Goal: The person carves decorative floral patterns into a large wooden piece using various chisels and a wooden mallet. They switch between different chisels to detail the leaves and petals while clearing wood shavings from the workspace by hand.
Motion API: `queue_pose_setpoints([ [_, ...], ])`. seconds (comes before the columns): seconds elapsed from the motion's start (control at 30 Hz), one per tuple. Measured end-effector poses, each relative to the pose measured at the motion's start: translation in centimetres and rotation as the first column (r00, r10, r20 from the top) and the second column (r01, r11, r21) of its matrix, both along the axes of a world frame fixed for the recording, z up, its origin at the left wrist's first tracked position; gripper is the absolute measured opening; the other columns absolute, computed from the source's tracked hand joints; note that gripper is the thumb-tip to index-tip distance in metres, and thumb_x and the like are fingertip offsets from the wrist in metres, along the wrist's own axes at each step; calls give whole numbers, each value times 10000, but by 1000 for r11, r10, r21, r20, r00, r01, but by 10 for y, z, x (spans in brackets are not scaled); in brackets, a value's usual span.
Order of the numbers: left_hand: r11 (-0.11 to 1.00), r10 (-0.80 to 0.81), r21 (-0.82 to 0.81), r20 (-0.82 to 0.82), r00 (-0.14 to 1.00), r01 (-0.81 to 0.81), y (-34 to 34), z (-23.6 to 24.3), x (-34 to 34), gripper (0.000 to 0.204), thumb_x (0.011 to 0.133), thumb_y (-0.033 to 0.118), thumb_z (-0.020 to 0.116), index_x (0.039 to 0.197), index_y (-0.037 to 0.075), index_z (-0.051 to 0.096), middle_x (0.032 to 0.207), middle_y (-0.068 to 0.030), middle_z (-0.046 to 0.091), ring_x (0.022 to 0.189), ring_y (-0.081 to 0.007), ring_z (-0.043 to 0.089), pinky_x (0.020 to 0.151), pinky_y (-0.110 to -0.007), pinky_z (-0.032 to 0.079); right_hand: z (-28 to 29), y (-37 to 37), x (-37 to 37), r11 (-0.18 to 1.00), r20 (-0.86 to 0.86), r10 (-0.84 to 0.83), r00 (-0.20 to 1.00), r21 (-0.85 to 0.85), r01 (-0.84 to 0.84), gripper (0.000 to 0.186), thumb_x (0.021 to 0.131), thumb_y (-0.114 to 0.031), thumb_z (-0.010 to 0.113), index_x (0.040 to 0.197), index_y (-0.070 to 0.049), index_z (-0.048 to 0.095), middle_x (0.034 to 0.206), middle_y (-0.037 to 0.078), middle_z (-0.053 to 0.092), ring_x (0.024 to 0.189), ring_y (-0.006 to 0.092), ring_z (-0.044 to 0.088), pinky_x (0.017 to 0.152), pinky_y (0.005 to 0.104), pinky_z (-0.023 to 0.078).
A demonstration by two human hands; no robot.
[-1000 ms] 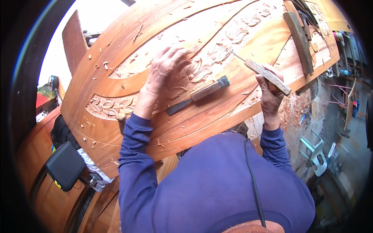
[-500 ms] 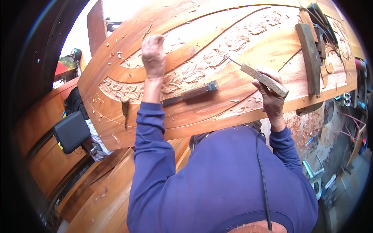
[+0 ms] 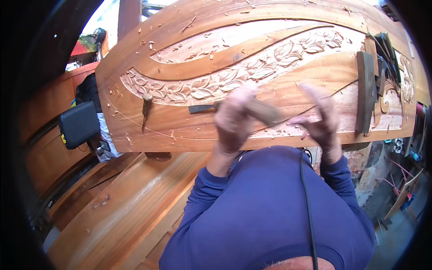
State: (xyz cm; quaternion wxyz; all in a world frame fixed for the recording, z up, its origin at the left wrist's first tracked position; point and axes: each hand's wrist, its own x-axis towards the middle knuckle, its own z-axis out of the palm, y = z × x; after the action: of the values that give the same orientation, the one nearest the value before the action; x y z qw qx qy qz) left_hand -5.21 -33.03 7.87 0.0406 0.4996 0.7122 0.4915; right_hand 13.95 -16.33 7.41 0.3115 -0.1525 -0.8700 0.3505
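Wooden-handled tool, blurred, clasped in the left hand I watch, over the carved panel near its front edge, right hand apart, fingers spread, plain wood leftward, shavings, black case.

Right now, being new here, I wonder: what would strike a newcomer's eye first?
The band of carved leaves sweeping across the wooden panel strikes first. Next, over the panel's near side, come the blurred left hand gripping a wooden handle and the open right hand. A black case sits beyond the panel's left end.
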Motion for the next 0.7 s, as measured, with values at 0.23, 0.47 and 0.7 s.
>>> queue_pose_setpoints([
  [0.23,826,172,79,908,382,-558,4,-16,-79,345,1065,247,599,1307,58,441,1252,-234,657,1068,-361,729,777,-377,677,-40,91,123,620,437,-772,462,677,395,768,897,-438,789,1528,-110,498,1381,212,569,1313,378,529,1105,478,434],
  [0.47,841,102,53,962,254,-538,12,-60,-91,378,1021,102,654,1310,56,415,1163,-221,672,1011,-381,740,784,-384,680,-43,96,137,679,554,-733,396,548,489,782,927,-353,769,1592,-156,409,1416,247,555,1312,429,532,1094,486,440],
  [0.7,864,46,81,970,239,-498,16,-68,-96,354,1022,110,654,1304,44,451,1146,-206,671,996,-363,741,787,-363,680,-35,85,117,708,455,-706,542,457,538,635,981,-221,715,1553,-118,460,1427,198,599,1298,378,572,1093,456,446],
])
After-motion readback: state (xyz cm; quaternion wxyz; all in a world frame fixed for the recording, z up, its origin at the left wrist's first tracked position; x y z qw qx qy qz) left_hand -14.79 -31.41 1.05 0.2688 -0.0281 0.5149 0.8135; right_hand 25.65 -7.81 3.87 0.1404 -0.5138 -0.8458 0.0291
